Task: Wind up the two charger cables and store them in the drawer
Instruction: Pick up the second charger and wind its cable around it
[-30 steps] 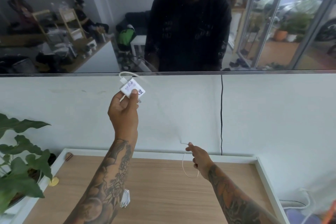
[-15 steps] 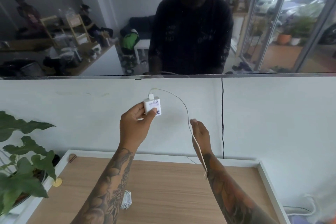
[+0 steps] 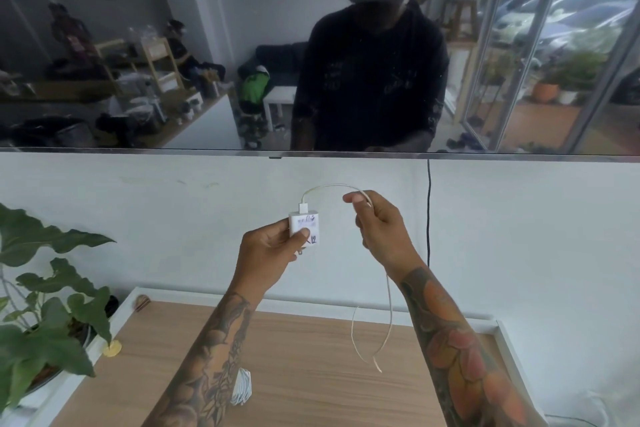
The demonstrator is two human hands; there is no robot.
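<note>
My left hand (image 3: 268,251) grips a small white charger block (image 3: 304,226) with writing on it, held up in front of the wall. Its thin white cable (image 3: 388,308) arcs from the plug on top of the block over to my right hand (image 3: 379,229), which pinches it. Below that hand the cable hangs in a loose loop, its free end dangling just above the wooden top (image 3: 304,371). A second white cable, wound into a bundle (image 3: 241,386), lies on the wood, partly hidden behind my left forearm. No drawer is in view.
A leafy potted plant (image 3: 45,308) stands at the left edge of the white-framed cabinet. A small brown object (image 3: 142,302) and a yellow disc (image 3: 111,347) sit on the left rim. A black wire (image 3: 428,211) runs down the wall below a dark reflective screen (image 3: 207,45).
The left hand has lowered the charger block and brought it rightward. The right hand rose from the tabletop, sliding up the cable to within a short distance of the block.
</note>
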